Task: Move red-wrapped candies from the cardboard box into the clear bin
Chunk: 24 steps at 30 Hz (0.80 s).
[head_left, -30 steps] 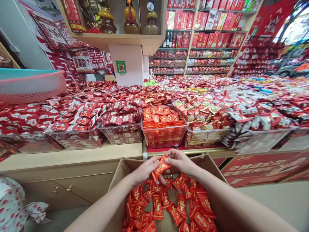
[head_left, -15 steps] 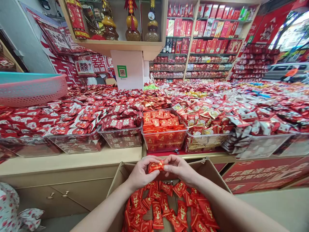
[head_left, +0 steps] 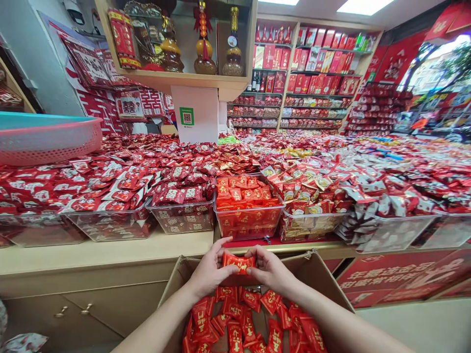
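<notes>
Between my two hands is a red wrapped candy (head_left: 239, 264) with gold lettering, held level above a cardboard box (head_left: 326, 282). My left hand (head_left: 209, 270) pinches its left end between thumb and fingers. At the other end, my right hand (head_left: 270, 268) grips it the same way. Below them, several loose red candies (head_left: 235, 336) of the same look lie scattered in the box. Just beyond the box stands a clear bin (head_left: 250, 215) filled with upright rows of matching red candies.
More clear bins (head_left: 180, 220) of wrapped sweets line the beige counter (head_left: 110, 255). A pink and blue plastic basket (head_left: 51, 142) juts in at the left. Overhead hangs a display cabinet (head_left: 176, 76) with bottles. Stocked shelves (head_left: 312, 93) stand at the back.
My left fingers have shifted to the candy's left end, so more of its printed face shows. The view has tilted up slightly, and the hands sit a little lower.
</notes>
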Tool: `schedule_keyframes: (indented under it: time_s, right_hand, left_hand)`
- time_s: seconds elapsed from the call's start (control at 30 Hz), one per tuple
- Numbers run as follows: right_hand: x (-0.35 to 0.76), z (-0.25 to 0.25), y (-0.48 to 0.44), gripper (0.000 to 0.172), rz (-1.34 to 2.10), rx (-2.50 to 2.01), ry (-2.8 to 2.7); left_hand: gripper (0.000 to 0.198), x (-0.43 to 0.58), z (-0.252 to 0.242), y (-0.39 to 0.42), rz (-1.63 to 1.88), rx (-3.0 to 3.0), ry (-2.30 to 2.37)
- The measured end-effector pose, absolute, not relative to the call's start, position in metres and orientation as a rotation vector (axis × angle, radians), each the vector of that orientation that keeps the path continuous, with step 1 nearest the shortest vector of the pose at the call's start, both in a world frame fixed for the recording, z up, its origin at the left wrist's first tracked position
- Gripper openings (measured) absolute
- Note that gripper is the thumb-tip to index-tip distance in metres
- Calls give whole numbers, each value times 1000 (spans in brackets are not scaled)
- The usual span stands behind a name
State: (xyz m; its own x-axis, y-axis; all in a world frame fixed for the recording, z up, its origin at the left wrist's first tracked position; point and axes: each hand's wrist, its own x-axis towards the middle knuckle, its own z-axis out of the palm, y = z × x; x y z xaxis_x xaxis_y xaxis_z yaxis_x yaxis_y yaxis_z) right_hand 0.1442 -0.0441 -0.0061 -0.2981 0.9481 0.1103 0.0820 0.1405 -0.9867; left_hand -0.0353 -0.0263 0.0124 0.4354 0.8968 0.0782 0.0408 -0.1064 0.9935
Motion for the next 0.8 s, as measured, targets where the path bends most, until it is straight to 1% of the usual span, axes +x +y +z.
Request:
schedule_keyframes:
  time_s: [0.13,0.3,0.4,0.5,0.57,0.63,0.73,0.8]
  right_hand:
    - [142,-3,-47,21,1350,-1071,-1618]
    - [141,-4,-49,22,1325,-1135,-1622]
    - [142,-9,-49,22,1301,-1151,-1630]
    - [144,-4,-50,20,1226,-1156,-1702]
    - [149,12,-50,18,1100,-1154,-1750]
    - [155,40,-45,17,917,-1137,-1759]
    - [166,95,-22,17,530,-1201,-1759]
    - [171,127,3,17,211,-1392,-1788]
  left_hand:
    - [54,-37,11,-22,875,1482,885]
    - [43,-39,9,-21,865,1516,936]
    - [34,-44,10,-18,922,1609,987]
    - [29,-52,9,-8,1045,1617,1070]
    - [28,-57,6,-1,1102,1571,1124]
    - [26,-60,1,4,1101,1556,1133]
    - [24,-60,-5,7,1073,1623,1104]
    - [23,-60,-7,7,1065,1669,1099]
